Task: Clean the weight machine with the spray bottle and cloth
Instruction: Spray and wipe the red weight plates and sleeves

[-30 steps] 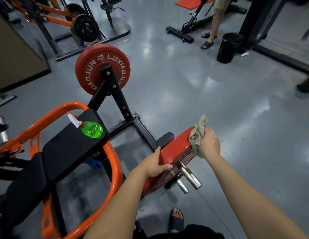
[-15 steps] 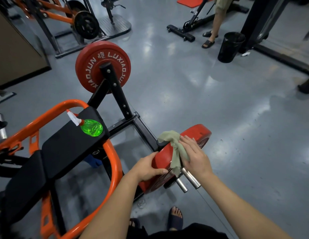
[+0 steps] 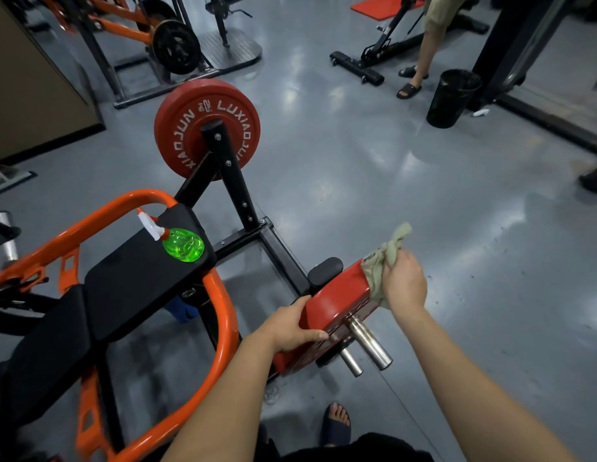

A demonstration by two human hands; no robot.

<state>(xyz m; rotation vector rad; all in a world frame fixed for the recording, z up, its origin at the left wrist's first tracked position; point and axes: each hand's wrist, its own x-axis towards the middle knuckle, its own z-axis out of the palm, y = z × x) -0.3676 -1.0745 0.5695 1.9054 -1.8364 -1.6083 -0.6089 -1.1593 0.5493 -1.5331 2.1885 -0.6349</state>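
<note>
Grips a bunched green cloth [image 3: 385, 258] in the right hand [image 3: 405, 285], pressing it against the far rim of the near red weight plate [image 3: 337, 300]. Clasps that plate's near rim with the left hand [image 3: 290, 325], thumb on its face. On the far right corner of the black pad [image 3: 134, 271], well apart from both hands: the green spray bottle [image 3: 182, 245].

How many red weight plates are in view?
2: lettered plate at the far end; near plate, held by the left hand, the right hand pressing the cloth on it. Others may be hidden.
</note>
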